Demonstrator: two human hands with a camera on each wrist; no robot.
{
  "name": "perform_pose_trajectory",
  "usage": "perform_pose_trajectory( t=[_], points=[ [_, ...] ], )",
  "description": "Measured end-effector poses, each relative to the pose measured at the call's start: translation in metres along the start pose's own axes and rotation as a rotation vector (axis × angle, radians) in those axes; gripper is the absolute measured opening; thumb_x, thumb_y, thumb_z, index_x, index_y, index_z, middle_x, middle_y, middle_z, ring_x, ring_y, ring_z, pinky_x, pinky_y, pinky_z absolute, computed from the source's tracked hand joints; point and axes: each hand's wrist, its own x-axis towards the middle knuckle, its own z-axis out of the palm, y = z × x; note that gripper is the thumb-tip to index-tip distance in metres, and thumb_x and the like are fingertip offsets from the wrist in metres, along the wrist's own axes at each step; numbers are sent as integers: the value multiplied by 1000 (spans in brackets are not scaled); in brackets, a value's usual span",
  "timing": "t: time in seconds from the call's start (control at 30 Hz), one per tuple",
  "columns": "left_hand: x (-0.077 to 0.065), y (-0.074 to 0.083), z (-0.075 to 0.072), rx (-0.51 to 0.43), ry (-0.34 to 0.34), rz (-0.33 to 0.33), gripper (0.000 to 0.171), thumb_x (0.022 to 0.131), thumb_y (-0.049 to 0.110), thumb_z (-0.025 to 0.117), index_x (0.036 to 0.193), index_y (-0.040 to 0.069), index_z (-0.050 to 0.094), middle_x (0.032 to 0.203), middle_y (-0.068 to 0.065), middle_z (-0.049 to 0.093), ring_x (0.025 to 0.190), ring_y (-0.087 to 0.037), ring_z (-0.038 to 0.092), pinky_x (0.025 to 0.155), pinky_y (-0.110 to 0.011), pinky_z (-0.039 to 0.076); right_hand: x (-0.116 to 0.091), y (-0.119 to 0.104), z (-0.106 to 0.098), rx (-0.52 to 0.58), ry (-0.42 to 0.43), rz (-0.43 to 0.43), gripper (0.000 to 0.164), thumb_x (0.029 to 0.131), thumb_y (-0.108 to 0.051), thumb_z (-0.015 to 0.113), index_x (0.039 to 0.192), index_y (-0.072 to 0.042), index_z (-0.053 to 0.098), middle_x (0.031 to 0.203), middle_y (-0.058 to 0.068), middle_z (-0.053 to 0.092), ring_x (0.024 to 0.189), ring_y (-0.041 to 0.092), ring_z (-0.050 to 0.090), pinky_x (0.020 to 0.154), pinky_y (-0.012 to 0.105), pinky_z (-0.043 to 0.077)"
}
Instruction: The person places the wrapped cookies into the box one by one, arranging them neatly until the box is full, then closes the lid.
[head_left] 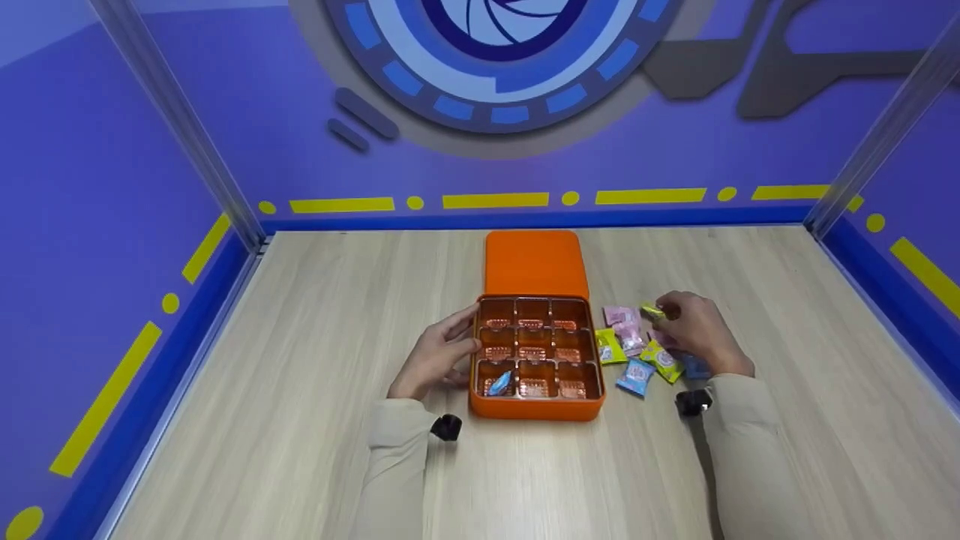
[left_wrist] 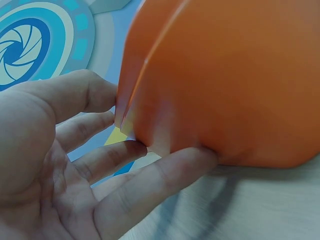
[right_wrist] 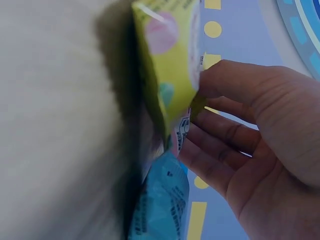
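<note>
Our right hand (head_left: pixel 699 330) pinches a candy (head_left: pixel 651 310), long axis slanting away-left, wrapper yellow; our left hand (head_left: pixel 433 358), spread, touches the orange box (head_left: pixel 536 409)

An orange nine-compartment box (head_left: pixel 537 409), its lid (head_left: pixel 535 264) behind it, sits on a pale wood-grain tabletop (head_left: pixel 300 420) beside loosely clustered pink, yellow and blue wrapped candies (head_left: pixel 631 340).

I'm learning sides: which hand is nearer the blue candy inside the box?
Left: the left hand touches the box, left of the blue candy; the right hand is right of the box.
</note>
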Motion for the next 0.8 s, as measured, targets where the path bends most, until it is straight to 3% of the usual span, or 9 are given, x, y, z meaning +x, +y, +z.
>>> perform_pose_trajectory(
  t=[0.33, 0.6, 0.8],
  points=[
    [0, 0, 0, -4, -2, -6, 67, 100, 7, 67, 163, 18, 46, 163, -16, 45, 135, -33, 59, 55, -33, 60, -1, -1, 0, 3, 21, 6, 28, 100, -7, 71, 125, 6, 69, 112, 22, 68, 95, 33, 63, 82, 47, 57],
    [1, 1, -1, 13, -6, 4, 68, 101, 7, 67, 164, 18, 45, 164, -16, 44, 121, -30, 68, 53, -33, 60, 0, 3, -3, -15, 60, -63, 25, 98, 1, 66, 121, 10, 69, 115, 28, 70, 104, 43, 65, 92, 61, 53],
    [1, 1, -1, 1, -7, -1, 67, 101, 7, 66, 164, 18, 45, 164, -17, 44, 127, -32, 65, 58, -39, 63, 1, 2, -3, 4, 43, -32, 25, 100, -1, 67, 123, 9, 69, 117, 28, 70, 105, 41, 66, 94, 61, 53]
  ],
)
